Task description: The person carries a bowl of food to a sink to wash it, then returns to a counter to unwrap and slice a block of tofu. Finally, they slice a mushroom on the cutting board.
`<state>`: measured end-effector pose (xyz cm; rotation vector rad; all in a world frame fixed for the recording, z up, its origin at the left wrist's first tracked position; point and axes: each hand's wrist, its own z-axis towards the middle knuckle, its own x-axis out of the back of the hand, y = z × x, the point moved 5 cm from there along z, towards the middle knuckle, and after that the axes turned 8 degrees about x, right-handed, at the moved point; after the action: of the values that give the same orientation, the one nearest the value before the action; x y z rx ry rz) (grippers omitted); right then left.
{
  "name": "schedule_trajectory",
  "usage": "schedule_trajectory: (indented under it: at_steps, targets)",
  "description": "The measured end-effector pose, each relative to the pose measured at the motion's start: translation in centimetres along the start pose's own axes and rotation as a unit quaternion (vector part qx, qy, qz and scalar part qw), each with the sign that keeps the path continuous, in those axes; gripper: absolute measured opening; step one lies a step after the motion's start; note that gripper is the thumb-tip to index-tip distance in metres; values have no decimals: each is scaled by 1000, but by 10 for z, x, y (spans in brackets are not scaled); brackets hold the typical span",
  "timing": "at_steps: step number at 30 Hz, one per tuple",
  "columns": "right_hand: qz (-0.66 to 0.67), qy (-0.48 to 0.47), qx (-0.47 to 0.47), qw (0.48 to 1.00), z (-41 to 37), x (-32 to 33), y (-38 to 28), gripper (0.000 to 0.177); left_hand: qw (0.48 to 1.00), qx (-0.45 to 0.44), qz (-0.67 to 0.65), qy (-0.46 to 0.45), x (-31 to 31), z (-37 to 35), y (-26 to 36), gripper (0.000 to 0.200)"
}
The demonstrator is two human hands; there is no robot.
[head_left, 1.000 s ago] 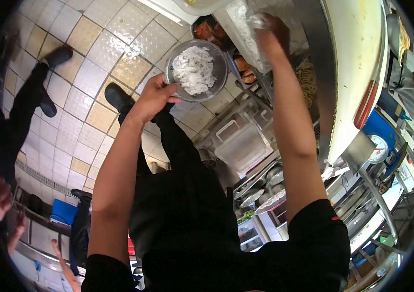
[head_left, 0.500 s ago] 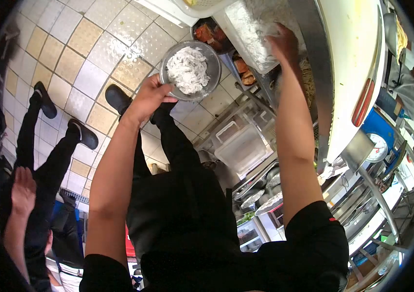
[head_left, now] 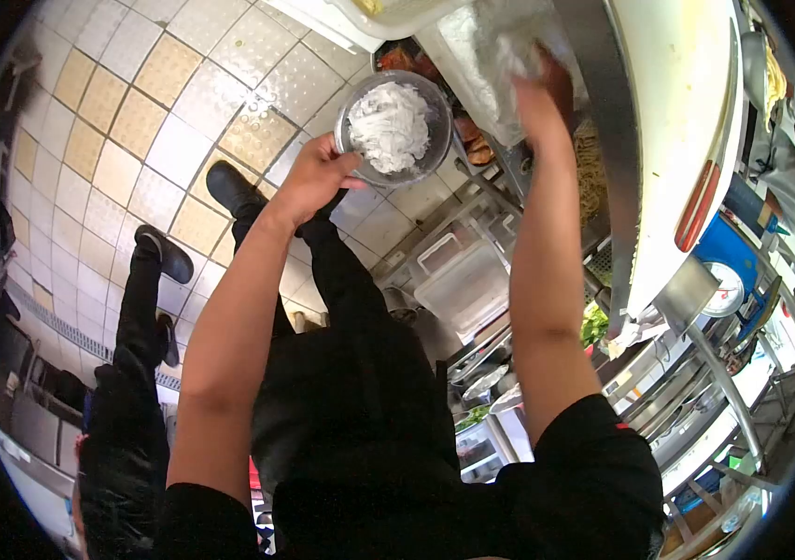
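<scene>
My left hand [head_left: 319, 181] is closed on the near left rim of a round bowl [head_left: 436, 154], thumb over the edge. Lumpy white pieces coated in powder [head_left: 388, 128] lie in the bowl, held above the tiled floor. Farther right, my right hand [head_left: 543, 101] reaches into a pale tub [head_left: 500, 121] dusted with white powder. Its fingers are smeared by motion, and I cannot tell whether they hold anything.
Reddish-brown food pieces [head_left: 479, 151] sit in a container beside the bowl. A long white counter [head_left: 682, 103] with red-handled tongs [head_left: 699, 207] runs along the right. Below are clear plastic bins [head_left: 463, 285]. Another person's dark-clad leg [head_left: 139, 317] is at left.
My left hand has carried the bowl to the right, closer to the tub. My right hand has shifted slightly within the tub. The other person at left has moved back, lower in view.
</scene>
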<state>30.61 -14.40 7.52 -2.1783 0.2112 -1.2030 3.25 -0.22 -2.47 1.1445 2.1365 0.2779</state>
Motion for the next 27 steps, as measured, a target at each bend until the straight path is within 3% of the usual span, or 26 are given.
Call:
schedule_trajectory:
  at_steps: [3, 5, 6, 7, 9, 11, 12, 15, 18, 21, 25, 27]
  targets:
    - [-175, -31, -34, 983, 144, -39, 126, 65, 999, 6, -33, 15, 2, 4, -4, 29]
    - [-222, -13, 79, 972, 129, -33, 78, 66, 999, 5, -34, 18, 1, 4, -1, 29]
    - [-265, 4, 191, 945, 109, -32, 50, 66, 999, 6, -37, 22, 1, 0, -1, 29]
    - [-264, 2, 191, 945, 87, -29, 52, 66, 999, 7, -37, 23, 2, -2, -2, 29]
    - [-233, -49, 127, 963, 50, -21, 71, 58, 998, 21, -43, 31, 6, -4, -6, 28]
    - [-213, -109, 12, 971, 27, -6, 88, 65, 998, 23, -45, 32, 8, -8, -8, 28]
    - [-214, -108, 16, 971, 24, 1, 92, 65, 998, 24, -42, 33, 8, -9, -7, 27]
    - [-320, -85, 17, 943, 24, 19, 100, 55, 998, 34, -47, 38, 6, -10, -2, 27]
    - [-234, 87, 22, 968, 29, 39, 89, 46, 999, 17, -40, 31, 2, -14, 7, 26]
    - [-302, 152, -25, 941, 34, 37, 88, 42, 999, 12, -36, 35, 1, -14, 11, 23]
    - [-290, 145, 3, 946, 44, 31, 71, 46, 999, 1, -23, 31, 1, -16, 17, 22]
    - [-287, 113, -83, 948, 37, 32, 54, 51, 999, -12, -35, 26, 2, -13, 11, 22]
